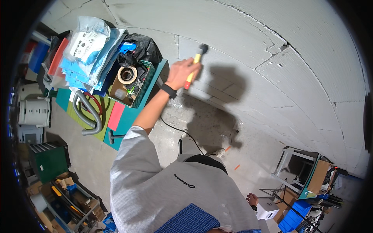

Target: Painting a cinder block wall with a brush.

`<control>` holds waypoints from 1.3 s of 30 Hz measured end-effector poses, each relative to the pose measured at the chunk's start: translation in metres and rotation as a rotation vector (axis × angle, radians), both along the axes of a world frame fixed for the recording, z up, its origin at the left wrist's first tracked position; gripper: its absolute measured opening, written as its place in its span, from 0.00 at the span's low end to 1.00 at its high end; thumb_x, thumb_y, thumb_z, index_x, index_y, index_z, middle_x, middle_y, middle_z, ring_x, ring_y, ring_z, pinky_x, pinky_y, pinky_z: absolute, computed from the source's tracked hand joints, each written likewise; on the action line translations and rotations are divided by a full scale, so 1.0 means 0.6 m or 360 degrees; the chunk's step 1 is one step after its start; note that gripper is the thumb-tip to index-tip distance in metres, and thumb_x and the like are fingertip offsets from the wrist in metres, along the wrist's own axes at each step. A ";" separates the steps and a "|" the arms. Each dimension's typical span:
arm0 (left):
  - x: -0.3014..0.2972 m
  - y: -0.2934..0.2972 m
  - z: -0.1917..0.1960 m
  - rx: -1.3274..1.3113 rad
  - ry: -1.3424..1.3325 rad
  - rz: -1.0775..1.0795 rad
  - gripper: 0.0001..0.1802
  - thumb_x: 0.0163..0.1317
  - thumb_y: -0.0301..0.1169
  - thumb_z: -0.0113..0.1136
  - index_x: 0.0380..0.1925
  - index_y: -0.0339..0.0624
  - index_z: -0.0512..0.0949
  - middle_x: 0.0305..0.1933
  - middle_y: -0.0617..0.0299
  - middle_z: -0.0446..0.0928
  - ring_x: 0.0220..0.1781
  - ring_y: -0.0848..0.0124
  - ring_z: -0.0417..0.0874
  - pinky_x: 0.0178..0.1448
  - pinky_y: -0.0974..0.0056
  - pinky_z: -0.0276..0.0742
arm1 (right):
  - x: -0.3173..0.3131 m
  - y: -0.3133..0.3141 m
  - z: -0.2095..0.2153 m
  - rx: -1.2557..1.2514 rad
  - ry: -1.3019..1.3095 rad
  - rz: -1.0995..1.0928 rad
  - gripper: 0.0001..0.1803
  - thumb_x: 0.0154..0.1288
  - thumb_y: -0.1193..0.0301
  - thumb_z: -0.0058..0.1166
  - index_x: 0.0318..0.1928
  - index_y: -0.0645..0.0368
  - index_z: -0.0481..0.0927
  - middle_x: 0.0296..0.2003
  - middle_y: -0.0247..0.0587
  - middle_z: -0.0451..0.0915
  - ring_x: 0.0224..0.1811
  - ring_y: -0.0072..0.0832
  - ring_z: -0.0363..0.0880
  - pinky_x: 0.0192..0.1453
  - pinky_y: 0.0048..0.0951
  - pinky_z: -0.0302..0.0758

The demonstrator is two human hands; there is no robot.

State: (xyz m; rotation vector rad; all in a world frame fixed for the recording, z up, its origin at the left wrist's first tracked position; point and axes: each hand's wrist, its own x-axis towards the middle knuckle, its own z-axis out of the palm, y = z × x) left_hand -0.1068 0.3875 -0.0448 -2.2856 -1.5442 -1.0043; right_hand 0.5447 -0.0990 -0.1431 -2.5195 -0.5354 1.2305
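Observation:
My left hand [182, 73], with a black band at the wrist, reaches up and forward near the pale wall. Its fingers are wrapped around the handle of a hammer [196, 60], which is yellow with a red end and has a small black head at the top. The hammer stands nearly upright in the picture, its head close to the wall; whether they touch I cannot tell. Low on the right, beside my body, my right hand [252, 199] hangs with its fingers loosely apart. Nothing shows in it.
On the left, a table [159, 72] bears blue bagged packs [87, 58], a box [134, 101] with tape rolls, a bent grey hose [97, 120] and a grey-headed hammer [111, 136]. A black cable [175, 127] crosses the floor by my feet. A metal frame [278, 169] stands right.

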 end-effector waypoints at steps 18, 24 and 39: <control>0.010 -0.026 0.022 0.0014 -0.0288 0.0576 0.06 0.66 0.36 0.58 0.37 0.51 0.82 0.32 0.57 0.79 0.31 0.51 0.83 0.33 0.53 0.78 | 0.096 0.012 -0.060 0.0215 -0.0007 0.0200 0.14 0.68 0.66 0.54 0.46 0.60 0.85 0.34 0.44 0.86 0.27 0.30 0.84 0.25 0.27 0.76; 0.293 -0.074 0.005 -0.0166 -0.0066 -0.0347 0.10 0.57 0.30 0.65 0.40 0.50 0.84 0.33 0.62 0.79 0.30 0.61 0.84 0.33 0.59 0.80 | 0.138 -0.032 -0.098 0.0131 0.0091 0.0007 0.14 0.70 0.68 0.52 0.50 0.59 0.85 0.33 0.37 0.85 0.27 0.24 0.82 0.28 0.24 0.75; 0.663 -0.015 -0.015 -0.0006 0.0109 -0.0548 0.08 0.54 0.33 0.64 0.36 0.55 0.83 0.31 0.65 0.77 0.25 0.66 0.80 0.28 0.61 0.77 | 0.280 -0.232 -0.091 -0.0073 0.0257 -0.0024 0.16 0.69 0.70 0.48 0.50 0.64 0.83 0.38 0.49 0.86 0.32 0.32 0.85 0.30 0.31 0.80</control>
